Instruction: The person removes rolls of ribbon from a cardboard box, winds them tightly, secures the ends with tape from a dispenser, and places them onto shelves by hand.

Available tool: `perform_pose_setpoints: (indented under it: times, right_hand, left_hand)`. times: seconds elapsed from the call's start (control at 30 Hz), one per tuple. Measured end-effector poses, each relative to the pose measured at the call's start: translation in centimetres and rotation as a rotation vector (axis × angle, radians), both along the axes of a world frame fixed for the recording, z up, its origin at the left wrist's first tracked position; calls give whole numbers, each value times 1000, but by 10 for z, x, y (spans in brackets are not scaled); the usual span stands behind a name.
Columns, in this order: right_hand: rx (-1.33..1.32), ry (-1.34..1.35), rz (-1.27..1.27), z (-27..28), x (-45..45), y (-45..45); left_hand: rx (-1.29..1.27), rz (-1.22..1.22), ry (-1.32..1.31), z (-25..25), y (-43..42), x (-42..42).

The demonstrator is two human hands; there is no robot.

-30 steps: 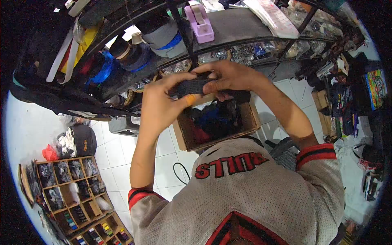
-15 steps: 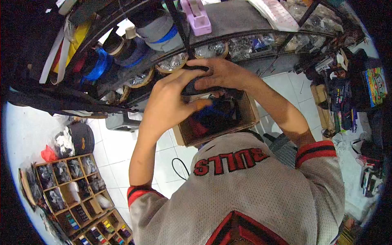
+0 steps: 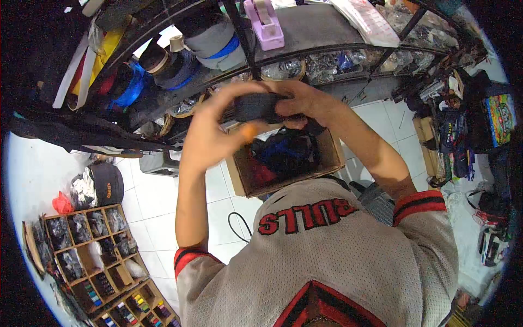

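Observation:
A black rounded item (image 3: 255,107) is held up over an open cardboard box; I cannot make out its exact kind. My right hand (image 3: 302,103) grips its right end, thumb and fingers pressed against it. On the other side my left hand (image 3: 210,128), blurred by motion, curves around the item in a wide C. Its fingers arch along the far edge and the thumb stands off below, with a gap between palm and item. Inside the cardboard box (image 3: 239,177) lie dark, blue and red fabric-like things (image 3: 286,150), partly hidden by my hands.
Ahead is a dark rack with a purple tape dispenser (image 3: 265,24), rolls of grey and blue strap (image 3: 215,46) and baskets of plastic-wrapped parts (image 3: 280,71). A wooden compartment shelf (image 3: 103,245) stands at lower left. Bags and pouches (image 3: 455,125) hang at right.
My left palm and thumb have moved left and away from the black item, showing more of it. My right hand keeps its hold in nearly the same place.

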State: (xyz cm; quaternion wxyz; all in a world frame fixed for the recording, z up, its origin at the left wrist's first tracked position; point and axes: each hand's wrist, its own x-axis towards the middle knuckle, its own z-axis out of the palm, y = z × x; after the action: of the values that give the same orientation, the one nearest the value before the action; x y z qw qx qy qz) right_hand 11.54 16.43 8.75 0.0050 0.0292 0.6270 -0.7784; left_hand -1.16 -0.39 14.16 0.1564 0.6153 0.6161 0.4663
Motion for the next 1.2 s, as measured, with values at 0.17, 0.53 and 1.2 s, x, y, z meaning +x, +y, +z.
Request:
perform_pose_setpoints:
  times: [0.17, 0.53, 1.2]
  right_hand:
    - [273, -66, 3, 17, 2, -8]
    - [-75, 128, 61, 7, 8, -3]
    - [882, 703, -769, 24, -9, -32]
  left_hand:
    - [-193, 89, 410, 19, -6, 29]
    - [0, 15, 88, 20, 3, 15]
    - [522, 285, -796, -29, 34, 27]
